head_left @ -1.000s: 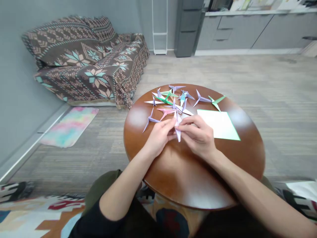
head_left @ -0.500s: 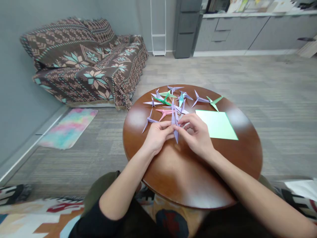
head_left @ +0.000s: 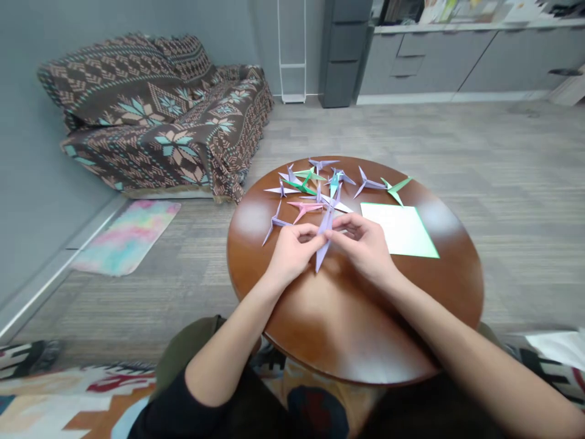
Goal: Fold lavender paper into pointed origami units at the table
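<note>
My left hand [head_left: 290,253] was closed narrowly, its fingers curled in and its thumb against the lilac paper fold [head_left: 326,231]. My right hand [head_left: 365,250] was curved just as narrowly, its fingertips [head_left: 340,224] pinching the same fold from the other side. The two hands nearly met, with the fold held upright between them just above the table [head_left: 342,329], its lower point sticking out below my grip and tilted toward me.

Just beyond my left hand lay a lilac crane-like fold [head_left: 275,224], and a pink fold [head_left: 304,209] sat above my fingers. Past them, a loose cluster of lilac, green and white folds [head_left: 311,183] spread across the far half of the wooden table. A green fold [head_left: 397,189] and another lilac fold [head_left: 369,182] lay apart from it on the right. Just beside my right hand was a flat square sheet [head_left: 400,230], white with green edges.

The round table stood on a grey carpet [head_left: 479,152]. To the left were a tie-dye mat [head_left: 125,236] and a sofa [head_left: 150,116] under a patterned throw. Grey cabinets [head_left: 429,61] ran along the far wall.
</note>
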`<state>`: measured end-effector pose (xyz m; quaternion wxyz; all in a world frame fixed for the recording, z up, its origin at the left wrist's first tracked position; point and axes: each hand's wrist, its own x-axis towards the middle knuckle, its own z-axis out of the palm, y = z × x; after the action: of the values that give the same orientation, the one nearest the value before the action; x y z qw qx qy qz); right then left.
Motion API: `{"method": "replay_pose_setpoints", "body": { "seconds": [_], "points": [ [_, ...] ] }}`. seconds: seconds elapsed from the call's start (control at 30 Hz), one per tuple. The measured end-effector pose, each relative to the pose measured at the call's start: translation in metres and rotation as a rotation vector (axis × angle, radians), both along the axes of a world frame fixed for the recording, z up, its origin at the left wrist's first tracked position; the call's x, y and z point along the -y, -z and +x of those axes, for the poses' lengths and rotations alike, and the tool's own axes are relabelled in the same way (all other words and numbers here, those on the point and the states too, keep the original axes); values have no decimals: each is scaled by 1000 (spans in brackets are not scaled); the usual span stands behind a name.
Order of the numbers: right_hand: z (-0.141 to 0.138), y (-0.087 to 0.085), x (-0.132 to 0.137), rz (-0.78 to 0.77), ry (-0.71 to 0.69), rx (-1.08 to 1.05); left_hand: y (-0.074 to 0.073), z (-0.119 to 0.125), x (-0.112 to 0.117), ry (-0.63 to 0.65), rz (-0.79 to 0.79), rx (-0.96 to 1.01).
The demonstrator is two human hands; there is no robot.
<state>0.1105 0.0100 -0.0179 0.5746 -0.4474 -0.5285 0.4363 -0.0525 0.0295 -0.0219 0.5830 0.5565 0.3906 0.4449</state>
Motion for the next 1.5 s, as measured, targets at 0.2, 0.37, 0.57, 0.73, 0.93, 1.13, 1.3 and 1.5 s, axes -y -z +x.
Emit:
{"method": "replay_pose_setpoints", "body": {
  "seconds": [0.2,0.37,0.57,0.73,0.93,1.13,1.3,1.5],
  "points": [
    [0,-4,-2,-14,51,-161,1,3,3,34,24,0],
    [1,-4,-2,-124,-90,-159,-4,3,7,45,87,-81],
    [1,-4,-1,-213,-31,-275,-11,1,7,124,37,-162],
    [3,-2,-4,-211,31,-297,-13,-5,6,169,-26,-209],
    [1,0,-4,-209,15,-296,-10,0,7,151,-28,-122],
    [-1,-3,-1,-177,-103,-235,-6,1,6,115,-130,75],
    [4,-2,-2,-102,-138,-198,-5,-2,3,164,-352,181],
    [5,-9,1,-36,-97,-42,-7,-2,4,126,-431,237]
  ]
}}
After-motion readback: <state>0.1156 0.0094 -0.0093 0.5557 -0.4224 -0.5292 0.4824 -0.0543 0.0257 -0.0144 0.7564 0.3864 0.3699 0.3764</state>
